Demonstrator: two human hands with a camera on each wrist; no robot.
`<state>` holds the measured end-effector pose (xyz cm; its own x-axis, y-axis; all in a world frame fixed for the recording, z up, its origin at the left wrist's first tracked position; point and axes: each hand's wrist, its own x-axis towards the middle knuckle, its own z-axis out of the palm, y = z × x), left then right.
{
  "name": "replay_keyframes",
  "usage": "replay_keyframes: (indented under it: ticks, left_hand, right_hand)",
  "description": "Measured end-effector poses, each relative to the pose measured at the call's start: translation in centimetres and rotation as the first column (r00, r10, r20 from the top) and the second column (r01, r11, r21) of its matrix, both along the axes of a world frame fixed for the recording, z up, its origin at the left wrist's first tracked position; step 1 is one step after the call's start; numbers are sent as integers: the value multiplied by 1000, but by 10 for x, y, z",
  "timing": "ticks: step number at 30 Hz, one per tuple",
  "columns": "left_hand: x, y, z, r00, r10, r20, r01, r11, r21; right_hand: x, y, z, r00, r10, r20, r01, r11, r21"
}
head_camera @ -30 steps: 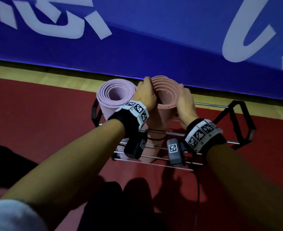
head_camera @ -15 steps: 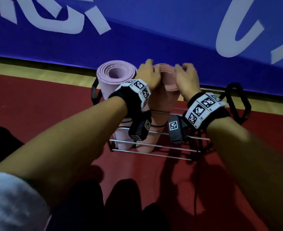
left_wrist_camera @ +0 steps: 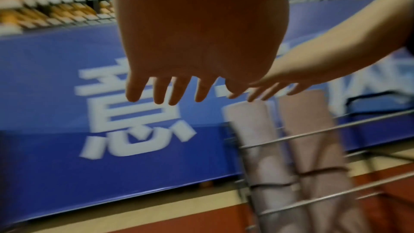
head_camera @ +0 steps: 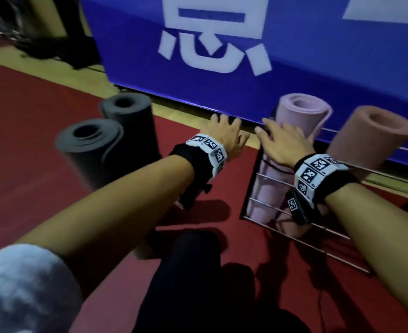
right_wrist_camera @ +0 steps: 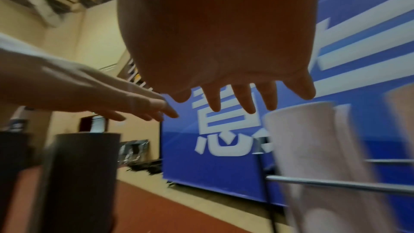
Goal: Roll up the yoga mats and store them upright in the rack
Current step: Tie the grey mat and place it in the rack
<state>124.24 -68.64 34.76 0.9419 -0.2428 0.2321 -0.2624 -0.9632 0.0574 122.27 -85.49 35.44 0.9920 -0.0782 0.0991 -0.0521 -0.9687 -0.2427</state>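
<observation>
Both arms outstretched, left hand [head_camera: 224, 135] and right hand [head_camera: 282, 143] side by side, fingers spread, empty.

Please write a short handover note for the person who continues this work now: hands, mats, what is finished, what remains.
Left hand: open, empty, in the air between the grey mats and the rack.
Right hand: open, empty, in front of the lilac mat.
Done: lilac mat and salmon mat stand rolled in the wire rack.
Left: two rolled dark grey mats, near and far, stand on the red floor left of the rack; move both into it.
</observation>
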Motion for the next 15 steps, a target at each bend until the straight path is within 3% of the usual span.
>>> replay_keyframes:
  ticks: [5, 10, 15]
  left_hand:
    - [-6, 116, 17, 974, 223, 33, -224, 974, 26]
    - [-18, 197, 40, 940, 335, 69, -335, 942, -19]
    - [-32, 273, 53, 822, 567, -50, -568, 813, -131]
  right_hand:
    - [17, 91, 6, 989, 145, -39, -146, 989, -23]
    - [33, 178, 9, 953, 301, -47, -302, 953, -26]
    - [30, 253, 1, 895, 446, -20, -446, 895, 35]
